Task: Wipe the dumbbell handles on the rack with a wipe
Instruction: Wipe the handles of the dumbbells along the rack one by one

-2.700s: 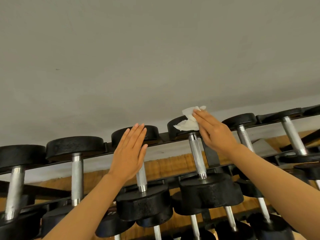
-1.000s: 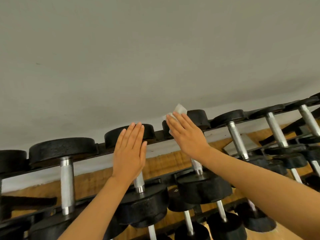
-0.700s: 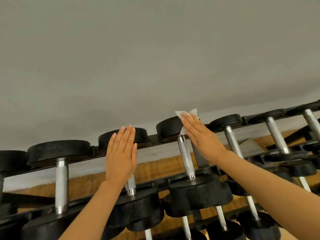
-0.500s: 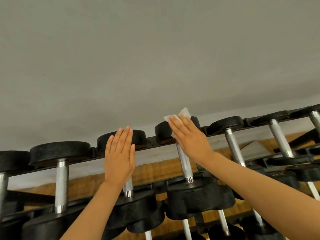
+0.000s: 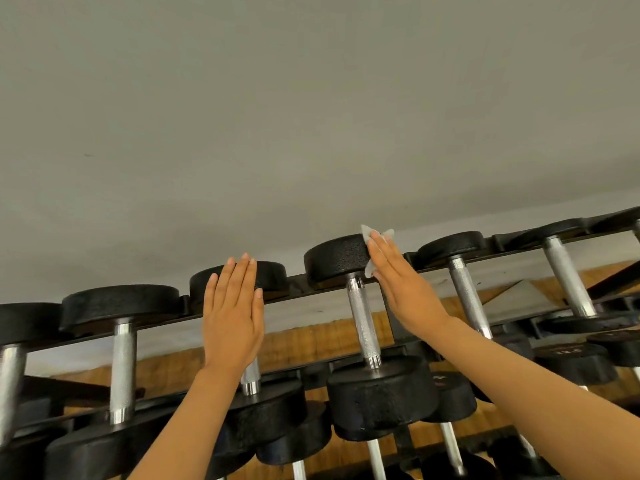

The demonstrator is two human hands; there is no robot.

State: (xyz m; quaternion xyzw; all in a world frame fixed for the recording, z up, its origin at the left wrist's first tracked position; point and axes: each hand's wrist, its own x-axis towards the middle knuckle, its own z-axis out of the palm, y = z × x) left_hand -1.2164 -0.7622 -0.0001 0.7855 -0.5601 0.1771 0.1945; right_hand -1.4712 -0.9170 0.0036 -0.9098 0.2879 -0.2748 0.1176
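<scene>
saw a black rack (image 5: 304,296) of dumbbells running across the lower half of the frame, tilting up toward the right. grey wall (image 5: 311,116) filling everything above it.

right hand (image 5: 405,289) was flat, fingers straight and together, pressing a white wipe (image 5: 367,237) against the right edge of the far black weight (image 5: 334,259) of the middle dumbbell, just right of centre. wipe was mostly hidden under the fingers, only crumpled corners poking out above the fingertips and a bit by the thumb side. couldn't tell how much of it touched the metal. that dumbbell's silver handle (image 5: 362,323) was bare and just left of the hand, running down to its big near weight (image 5: 381,393).

left hand (image 5: 232,317) was flat and open too, fingers straight, holding nothing, laid over the next dumbbell to the left, fingertips up at its far weight (image 5: 272,275), palm covering most of its handle (image 5: 251,377).

more dumbbells on both sides, another row lower down, wooden floor (image 5: 304,344) showing through the gaps.
</scene>
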